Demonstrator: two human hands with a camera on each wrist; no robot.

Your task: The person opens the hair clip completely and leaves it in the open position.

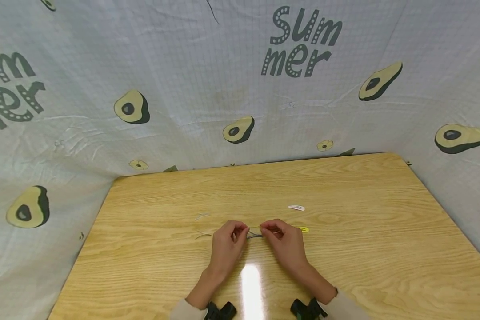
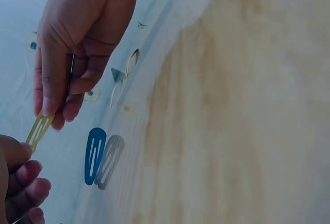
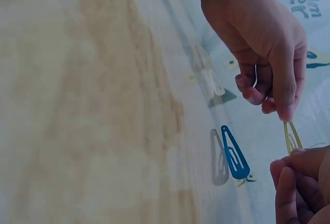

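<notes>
A yellow snap hair clip [image 2: 39, 129] is held between the two hands. My left hand [image 1: 227, 246] pinches one end between thumb and fingertips, and my right hand [image 1: 286, 244] pinches the other. In the right wrist view the same yellow clip [image 3: 292, 137] shows its open slots, with its ends covered by fingers. Close by the hands lies a blue snap hair clip [image 3: 235, 153], also visible between them in the head view. Alongside it, on the nearer side, is a grey clip shape [image 2: 110, 162].
Right of the hands lie a second yellow hair clip [image 1: 304, 229] and a white one [image 1: 296, 207] farther back. On the left are two thin, pale clip-like items [image 1: 202, 216]. Behind the wooden table [image 1: 344, 186] hangs a fabric backdrop printed with avocados.
</notes>
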